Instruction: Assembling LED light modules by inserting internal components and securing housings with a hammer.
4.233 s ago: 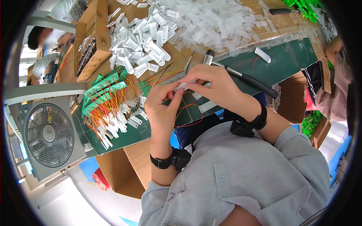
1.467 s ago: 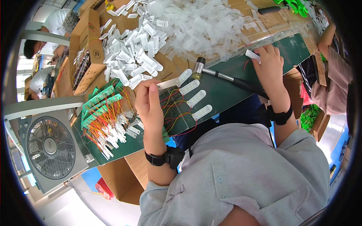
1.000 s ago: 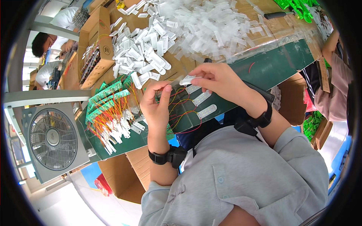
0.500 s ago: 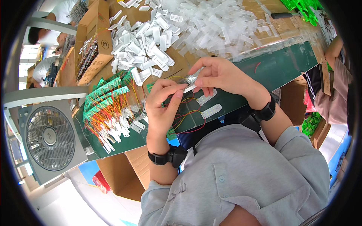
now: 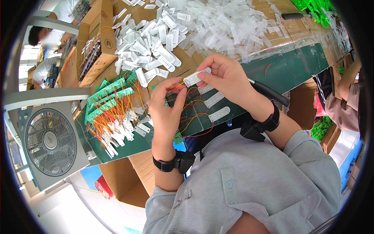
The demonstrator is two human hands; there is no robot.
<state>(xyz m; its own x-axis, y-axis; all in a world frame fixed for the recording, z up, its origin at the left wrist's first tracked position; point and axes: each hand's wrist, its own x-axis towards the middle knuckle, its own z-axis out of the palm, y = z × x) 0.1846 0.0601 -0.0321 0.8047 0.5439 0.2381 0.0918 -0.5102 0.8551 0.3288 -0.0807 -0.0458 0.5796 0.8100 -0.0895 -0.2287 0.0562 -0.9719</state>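
Light piece: a small white plate dotted with LEDs, seated in a white housing (image 5: 192, 79), held up above the green work surface (image 5: 300, 58), between the two hands.
Long axis: runs left to right, the right end slightly farther from the person.
Right hand (image 5: 226, 76): the nearer one, thumb and forefinger pinching the light piece at its right end; the piece points left from this grip.
Left hand (image 5: 169, 101): just left of the piece's other end, thumb and fingers curled with a gap visible; whether the fingertips hold its wires (image 5: 181, 83), I cannot tell.
Beneath the hands: more LED plates (image 5: 219, 114) in a slanting row, red and yellow wires trailing left.
Box, far left: open cardboard carton (image 5: 101, 64) containing dark, tightly packed parts (image 5: 89, 56).
Box, near left: open carton (image 5: 146, 169) below table height; its contents cannot be made out.
Box, right: carton (image 5: 332, 136) with bright green pieces (image 5: 320, 128).
Loose heaps, far side: white housings (image 5: 144, 46) left, translucent strips (image 5: 226, 27) right.
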